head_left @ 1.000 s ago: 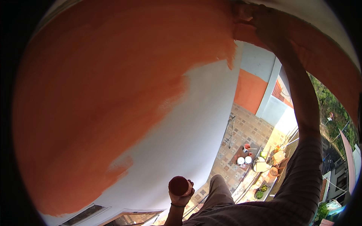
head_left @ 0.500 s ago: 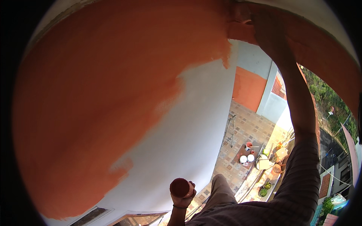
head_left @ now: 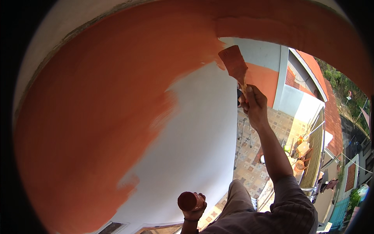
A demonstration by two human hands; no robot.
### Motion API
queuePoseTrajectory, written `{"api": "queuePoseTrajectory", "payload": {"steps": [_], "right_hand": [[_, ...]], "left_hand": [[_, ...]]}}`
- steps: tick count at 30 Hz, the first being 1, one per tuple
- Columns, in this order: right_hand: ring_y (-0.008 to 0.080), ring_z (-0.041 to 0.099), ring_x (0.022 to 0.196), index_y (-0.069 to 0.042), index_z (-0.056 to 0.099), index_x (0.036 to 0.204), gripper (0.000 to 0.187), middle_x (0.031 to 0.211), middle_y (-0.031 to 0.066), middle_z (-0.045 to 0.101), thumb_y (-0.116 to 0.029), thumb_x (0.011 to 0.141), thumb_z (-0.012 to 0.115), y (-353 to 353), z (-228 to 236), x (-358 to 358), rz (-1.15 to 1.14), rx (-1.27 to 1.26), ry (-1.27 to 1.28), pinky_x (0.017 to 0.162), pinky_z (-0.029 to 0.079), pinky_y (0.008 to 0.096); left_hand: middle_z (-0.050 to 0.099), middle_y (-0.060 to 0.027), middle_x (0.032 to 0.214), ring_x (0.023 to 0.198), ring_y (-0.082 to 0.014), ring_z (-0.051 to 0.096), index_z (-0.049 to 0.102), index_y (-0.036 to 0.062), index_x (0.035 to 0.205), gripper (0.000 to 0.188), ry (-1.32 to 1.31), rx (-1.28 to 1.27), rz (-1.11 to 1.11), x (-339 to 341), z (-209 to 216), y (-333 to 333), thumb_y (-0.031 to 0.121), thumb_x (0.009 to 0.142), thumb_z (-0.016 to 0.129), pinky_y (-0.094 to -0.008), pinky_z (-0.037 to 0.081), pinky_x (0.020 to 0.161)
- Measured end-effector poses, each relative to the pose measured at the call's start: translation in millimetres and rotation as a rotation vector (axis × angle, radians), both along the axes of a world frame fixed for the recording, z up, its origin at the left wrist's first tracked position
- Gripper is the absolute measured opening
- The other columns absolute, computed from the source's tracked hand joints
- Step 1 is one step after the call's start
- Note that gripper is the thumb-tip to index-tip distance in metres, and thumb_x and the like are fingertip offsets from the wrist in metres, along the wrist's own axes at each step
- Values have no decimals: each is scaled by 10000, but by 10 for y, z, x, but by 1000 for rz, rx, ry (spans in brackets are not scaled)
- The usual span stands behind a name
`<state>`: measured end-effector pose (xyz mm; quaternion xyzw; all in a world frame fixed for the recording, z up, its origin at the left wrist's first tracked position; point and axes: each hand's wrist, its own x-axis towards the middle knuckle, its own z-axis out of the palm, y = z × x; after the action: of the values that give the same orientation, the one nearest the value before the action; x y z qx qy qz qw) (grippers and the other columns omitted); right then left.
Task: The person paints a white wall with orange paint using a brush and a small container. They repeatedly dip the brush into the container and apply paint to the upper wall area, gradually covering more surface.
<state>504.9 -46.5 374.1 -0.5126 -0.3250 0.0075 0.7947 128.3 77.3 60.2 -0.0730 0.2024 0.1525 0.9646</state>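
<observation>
Head view. One paintbrush (head_left: pixel 233 61), broad and flat, coated orange-red: held in the right hand (head_left: pixel 255 105), thumb and fingers clamped on the handle, bristle end up and tilted leftward, below the orange beam (head_left: pixel 280 21); whether it touched the wall could not be told. One cup (head_left: pixel 188 201), orange-red inside: clamped in the left hand (head_left: pixel 197 211), fingers wrapped around its side, low before the wall's white part. One wall (head_left: pixel 194 121): orange above and to the left, white below, border ragged. One tiled floor (head_left: pixel 255 171), patterned: far below the hands.
</observation>
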Motion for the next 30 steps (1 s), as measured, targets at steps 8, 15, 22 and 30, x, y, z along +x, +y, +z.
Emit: {"api": "queuePoseTrajectory", "payload": {"steps": [8,15,22,30], "right_hand": [[88,451,511,-30,593,1174,301,789,35,579,-298,1131,462,715,997,-181,479,485,117,435,330,244],[194,599,649,-52,523,1093,208,827,103,617,-255,1113,483,1234,1738,-377,664,780,210,540,439,300],[258,674,721,-90,621,866,202,770,106,689,-120,1022,495,1450,2316,26,806,1096,137,603,541,357],[188,607,592,-96,541,863,227,708,81,628,-140,1060,438,1366,2583,-45,607,984,211,453,417,285]], "left_hand": [[669,-73,1162,1233,-294,565,701,127,1105,502,-29,18,0,-17,32,-22,566,865,671,-495,552,894],[659,-88,1197,1252,-299,562,693,117,1132,532,-24,35,27,-60,66,-61,574,860,681,-510,546,919],[657,-80,1216,1263,-280,564,693,125,1138,512,-54,10,101,-56,84,-136,560,869,685,-515,542,936],[680,-5,1200,1289,-241,563,691,162,1177,474,-75,38,88,-72,141,-156,447,810,784,-534,515,980]]}}
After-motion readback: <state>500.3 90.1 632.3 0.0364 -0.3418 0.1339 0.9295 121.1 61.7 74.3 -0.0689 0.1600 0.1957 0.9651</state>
